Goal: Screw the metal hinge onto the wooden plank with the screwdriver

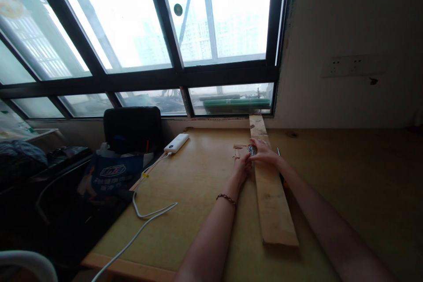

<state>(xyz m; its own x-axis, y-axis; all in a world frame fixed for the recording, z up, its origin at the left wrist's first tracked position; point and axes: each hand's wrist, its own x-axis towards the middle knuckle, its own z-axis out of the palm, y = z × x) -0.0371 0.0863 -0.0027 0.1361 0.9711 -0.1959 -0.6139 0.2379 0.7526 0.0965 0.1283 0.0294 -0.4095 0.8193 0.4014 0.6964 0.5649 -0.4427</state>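
A long wooden plank (272, 198) lies on the yellow-brown table (198, 185), running away from me towards the window. My right hand (264, 152) rests on the plank's far part, fingers closed around a small shiny metal object (252, 150). My left hand (243, 165), with a bracelet on its wrist, sits just left of the plank, touching its edge beside the metal object. Small pale wooden pieces (238, 149) lie on the table just beyond my left hand. What my left fingers hold is hidden.
A white power bank (176, 143) with a white cable (150, 211) lies at the table's left. A black chair (132, 128) holding a blue bag (110, 176) stands left of the table. A thin dark tool (279, 153) lies right of the plank. The window and wall sockets (353, 65) are beyond.
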